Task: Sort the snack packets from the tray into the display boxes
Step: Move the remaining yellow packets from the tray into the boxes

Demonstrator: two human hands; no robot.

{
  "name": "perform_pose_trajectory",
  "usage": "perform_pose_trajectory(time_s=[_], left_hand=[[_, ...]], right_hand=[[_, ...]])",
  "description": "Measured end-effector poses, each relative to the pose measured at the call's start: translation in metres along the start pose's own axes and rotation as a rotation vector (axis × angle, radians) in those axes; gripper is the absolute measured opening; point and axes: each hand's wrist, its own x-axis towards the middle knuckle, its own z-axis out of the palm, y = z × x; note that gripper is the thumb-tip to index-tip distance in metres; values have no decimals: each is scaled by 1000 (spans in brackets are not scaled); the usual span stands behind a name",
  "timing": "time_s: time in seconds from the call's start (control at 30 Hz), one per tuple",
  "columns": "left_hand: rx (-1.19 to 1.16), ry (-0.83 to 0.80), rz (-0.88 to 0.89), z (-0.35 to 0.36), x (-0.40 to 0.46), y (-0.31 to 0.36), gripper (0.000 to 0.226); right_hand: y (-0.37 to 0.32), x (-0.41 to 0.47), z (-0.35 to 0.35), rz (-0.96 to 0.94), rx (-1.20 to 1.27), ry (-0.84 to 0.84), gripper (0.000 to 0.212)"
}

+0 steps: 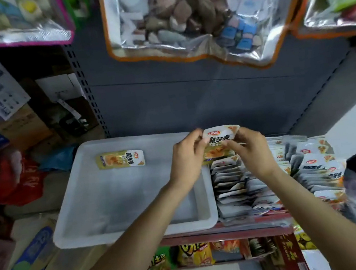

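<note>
Left hand (186, 156) and right hand (253, 149) both pinch one packet (220, 138) upright over the box row (238, 186), likely to slot it in; one packet left (120, 159) near the tray's (95, 236) far edge.

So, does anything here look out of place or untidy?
Nothing is spilled or damaged. One packet lies alone in the white tray. Both hands, left and right, hold another packet above the filed rows.

Both forearms bare, reaching forward and converging. Left hand (186, 156) raised, fingers curled, fingertips pinching left edge of a snack packet (219, 140). Right hand (253, 149) close beside it, back toward camera, fingers curled onto the packet's right side. Hands nearly touching.
</note>
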Motion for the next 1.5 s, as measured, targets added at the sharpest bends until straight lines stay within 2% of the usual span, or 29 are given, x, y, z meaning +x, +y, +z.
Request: perform_pose_trajectory(time_s=[0.13, 0.23, 0.3, 0.43, 0.57, 0.63, 0.77, 0.87, 1.0, 1.07, 1.17, 1.3, 1.33, 1.4, 1.5], left_hand=[[43, -98, -52, 21, -2, -7, 8], [92, -159, -79, 30, -6, -14, 7], [74, -116, -58, 30, -10, -14, 10], [203, -118, 36, 30, -10, -17, 9], [376, -228, -56, 32, -9, -24, 13], [382, -246, -108, 29, -11, -29, 12], [295, -208, -187, 7, -16, -44, 16], [292, -138, -297, -25, -20, -67, 17], [377, -70, -437, -73, -21, -103, 27], [431, -53, -541, -97, -20, -119, 39], [427, -27, -693, -131, -14, -145, 56], [257, 1, -814, -159, -4, -170, 74], [192, 24, -859, -162, -1, -173, 77], [53, 78, -896, -163, 5, -177, 78], [-54, 128, -868, -159, 12, -185, 74]], right_hand=[[15, -8, -11, 37, -70, -21, 34], [26, -11, -11, 82, -109, 26, 16], [28, -13, -10, 46, -84, 69, 14], [33, -12, -8, -63, -288, 15, 14], [41, -3, 2, 28, -433, -108, 13], [37, 0, 9, 38, -502, -153, 14], [17, 1, 28, -119, -594, -137, 12], [2, -2, 61, -117, -487, -236, 25], [-14, 0, 124, 15, -308, -426, 36], [-18, 5, 157, 151, -241, -486, 45], [-19, 15, 201, 459, -24, -507, 64], [-19, 36, 238, 782, 331, -382, 77], [-20, 40, 244, 835, 426, -334, 75], [-20, 45, 256, 882, 553, -241, 55], [-12, 48, 275, 895, 471, -116, 23]])
